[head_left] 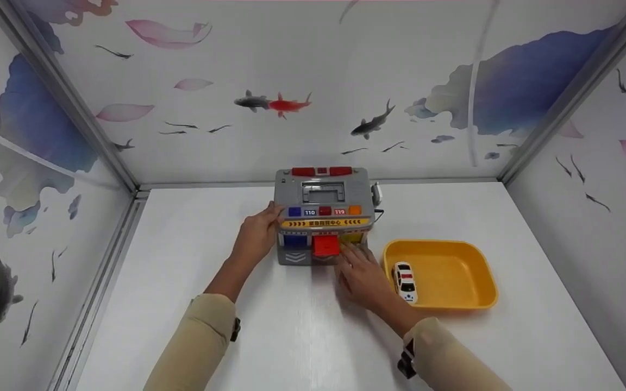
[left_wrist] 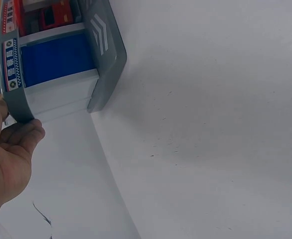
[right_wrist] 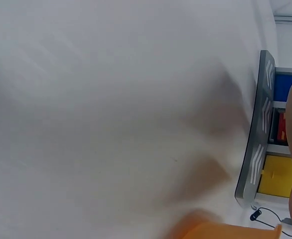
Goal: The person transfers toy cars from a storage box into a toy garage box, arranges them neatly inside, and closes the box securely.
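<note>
A grey toy garage (head_left: pixel 322 182) stands at the back of the table, with a blue door (left_wrist: pixel 59 59), a raised red door (head_left: pixel 326 245) and a yellow door (right_wrist: pixel 277 175) along its front. A red toy car (left_wrist: pixel 57 15) sits inside the middle bay. My left hand (head_left: pixel 257 236) grips the garage's upper left edge, thumb and fingers on either side of it. At the front right, my right hand (head_left: pixel 364 277) has its fingers extended against the garage, beside the red door and partly over the yellow one. Its fingertips are hidden in the right wrist view.
A yellow tray (head_left: pixel 454 274) lies on the table right of the garage, with a white toy car (head_left: pixel 405 282) at its left side. A corded toy handset (head_left: pixel 376 194) hangs on the garage's right side. Printed panels (head_left: pixel 313 136) wall the table in.
</note>
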Demonstrator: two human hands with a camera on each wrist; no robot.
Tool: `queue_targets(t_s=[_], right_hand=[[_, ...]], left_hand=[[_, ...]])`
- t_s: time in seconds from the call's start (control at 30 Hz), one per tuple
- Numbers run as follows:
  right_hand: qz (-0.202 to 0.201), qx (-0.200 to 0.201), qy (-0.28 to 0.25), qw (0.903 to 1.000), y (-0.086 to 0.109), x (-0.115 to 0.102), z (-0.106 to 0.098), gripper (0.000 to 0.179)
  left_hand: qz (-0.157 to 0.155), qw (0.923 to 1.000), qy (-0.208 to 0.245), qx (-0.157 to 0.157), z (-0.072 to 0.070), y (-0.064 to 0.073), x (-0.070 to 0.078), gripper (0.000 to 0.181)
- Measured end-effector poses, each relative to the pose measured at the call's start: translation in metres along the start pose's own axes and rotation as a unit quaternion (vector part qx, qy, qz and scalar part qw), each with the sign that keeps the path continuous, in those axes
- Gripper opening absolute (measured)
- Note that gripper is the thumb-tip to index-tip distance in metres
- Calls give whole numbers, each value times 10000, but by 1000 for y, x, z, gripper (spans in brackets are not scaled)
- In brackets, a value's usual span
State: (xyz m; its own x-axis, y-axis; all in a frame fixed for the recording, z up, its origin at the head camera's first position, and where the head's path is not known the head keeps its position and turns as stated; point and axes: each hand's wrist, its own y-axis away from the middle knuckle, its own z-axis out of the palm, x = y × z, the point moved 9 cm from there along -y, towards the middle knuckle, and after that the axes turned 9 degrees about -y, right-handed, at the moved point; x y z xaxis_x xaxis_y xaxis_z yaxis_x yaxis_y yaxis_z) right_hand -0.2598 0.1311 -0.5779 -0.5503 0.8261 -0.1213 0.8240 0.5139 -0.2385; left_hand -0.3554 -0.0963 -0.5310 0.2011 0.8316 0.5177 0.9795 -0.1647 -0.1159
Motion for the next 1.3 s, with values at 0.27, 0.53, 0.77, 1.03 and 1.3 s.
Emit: queue_targets(t_s=[0.27,0.53,0.77,1.03,1.3], right_hand=[[-149,786,-169,9967,-5,3,-27,27],[-391,1422,-161,9889,-21,-1,-49,31],[-463,1392,15,9892,-33,-2,-50,66],[-218,727,207,9969,-52,2,-43,94],[-124,499,513,9974,-64,2,-37,104]], left_hand=[[-97,9999,39,-38,1,1,-2,44],[-53,10000,8,-22,2,1,-2,43],[-59,10000,43,-23,3,2,-3,43],[-42,10000,-1,-26,3,0,-2,45],[-23,10000,6,-18,1,-2,-1,43]])
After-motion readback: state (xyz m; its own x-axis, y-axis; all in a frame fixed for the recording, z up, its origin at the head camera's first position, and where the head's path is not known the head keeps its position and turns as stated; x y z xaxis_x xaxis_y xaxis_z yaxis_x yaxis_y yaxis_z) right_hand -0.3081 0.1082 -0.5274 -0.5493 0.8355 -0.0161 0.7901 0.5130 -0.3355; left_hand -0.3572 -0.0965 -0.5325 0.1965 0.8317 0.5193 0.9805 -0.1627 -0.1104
